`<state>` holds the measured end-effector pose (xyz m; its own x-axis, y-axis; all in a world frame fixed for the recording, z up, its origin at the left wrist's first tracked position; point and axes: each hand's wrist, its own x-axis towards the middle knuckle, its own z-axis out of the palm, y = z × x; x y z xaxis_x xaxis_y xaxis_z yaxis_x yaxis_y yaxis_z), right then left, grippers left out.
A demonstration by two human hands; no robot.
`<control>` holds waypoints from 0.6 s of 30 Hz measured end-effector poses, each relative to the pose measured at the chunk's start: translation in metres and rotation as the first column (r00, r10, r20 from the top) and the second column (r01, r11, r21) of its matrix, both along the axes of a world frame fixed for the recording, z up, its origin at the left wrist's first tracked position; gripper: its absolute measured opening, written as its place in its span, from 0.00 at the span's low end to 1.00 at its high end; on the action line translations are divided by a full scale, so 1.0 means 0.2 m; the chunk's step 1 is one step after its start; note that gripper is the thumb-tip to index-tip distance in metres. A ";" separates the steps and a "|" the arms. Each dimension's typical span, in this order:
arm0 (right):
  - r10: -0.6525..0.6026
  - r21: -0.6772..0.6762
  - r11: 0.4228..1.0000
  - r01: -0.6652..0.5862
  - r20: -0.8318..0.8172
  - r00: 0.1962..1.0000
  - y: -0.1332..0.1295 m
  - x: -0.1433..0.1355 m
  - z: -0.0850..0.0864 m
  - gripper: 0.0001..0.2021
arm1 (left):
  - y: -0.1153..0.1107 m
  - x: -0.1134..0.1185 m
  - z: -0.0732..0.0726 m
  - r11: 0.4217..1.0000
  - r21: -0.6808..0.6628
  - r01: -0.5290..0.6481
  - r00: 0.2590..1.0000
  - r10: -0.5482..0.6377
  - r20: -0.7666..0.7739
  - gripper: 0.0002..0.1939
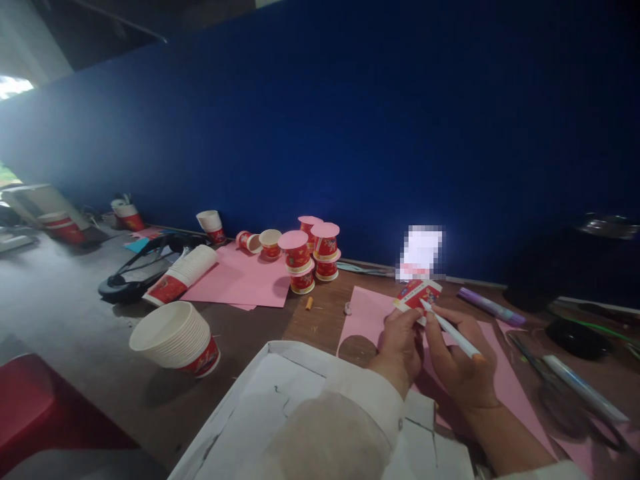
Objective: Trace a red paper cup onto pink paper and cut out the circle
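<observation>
My left hand (401, 340) is closed around a red and white printed paper cup (413, 293), tilted on its side. In my right hand (465, 367) is a white marker pen (454, 333) with an orange end, its tip at the cup's printed wall. Beneath both hands lies a pink paper sheet (367, 310) with a round hole cut near its left side. A small orange cap (309, 303) rests on the table to the left. Further back stand stacked red cups (297, 255) with pink paper discs on and between them.
Nested paper cups (170, 333) lean at the left, near a white box lid (240, 407). More pink sheets (245, 277) lie behind. On the right are scissors (555, 400), a clear tube (583, 387) and a purple marker (490, 307). A blue partition (320, 133) borders the back.
</observation>
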<state>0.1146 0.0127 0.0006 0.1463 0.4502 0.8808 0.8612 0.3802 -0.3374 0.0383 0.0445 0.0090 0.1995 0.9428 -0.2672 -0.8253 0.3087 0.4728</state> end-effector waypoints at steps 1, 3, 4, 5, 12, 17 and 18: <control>0.008 0.004 1.000 -0.008 0.004 1.000 0.00 0.00 0.00 0.08 | 0.00 0.00 0.00 1.000 0.001 0.002 1.000 -0.002 -0.006 0.13; 0.016 0.012 1.000 -0.016 0.015 1.000 0.00 0.00 0.00 0.08 | 0.00 0.00 0.00 1.000 0.000 0.011 1.000 -0.011 -0.012 0.13; 0.017 0.014 1.000 -0.017 0.019 1.000 0.00 0.00 0.00 0.08 | 0.00 0.00 0.00 1.000 -0.001 0.014 1.000 -0.014 -0.016 0.13; 0.019 0.011 1.000 -0.019 0.020 1.000 0.00 0.00 0.00 0.08 | 0.00 0.00 0.00 1.000 -0.002 0.015 1.000 -0.015 -0.020 0.13; 0.015 -0.044 0.999 -0.015 -0.010 1.000 -0.01 0.00 0.00 0.09 | -0.01 0.00 -0.01 0.999 0.040 0.022 0.999 -0.020 -0.050 0.12; 0.031 -0.020 0.999 -0.031 -0.001 1.000 -0.01 0.00 0.00 0.09 | 0.00 0.00 -0.01 0.999 0.046 0.027 0.999 -0.025 -0.036 0.14; 0.030 -0.012 0.999 -0.030 0.007 1.000 -0.01 -0.01 0.00 0.09 | 0.00 0.00 0.00 0.999 0.044 0.020 0.999 -0.019 -0.032 0.14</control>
<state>0.1136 0.0115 0.0011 0.1260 0.4652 0.8762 0.8518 0.4020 -0.3359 0.0391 0.0438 0.0084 0.2101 0.9498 -0.2316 -0.8036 0.3027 0.5124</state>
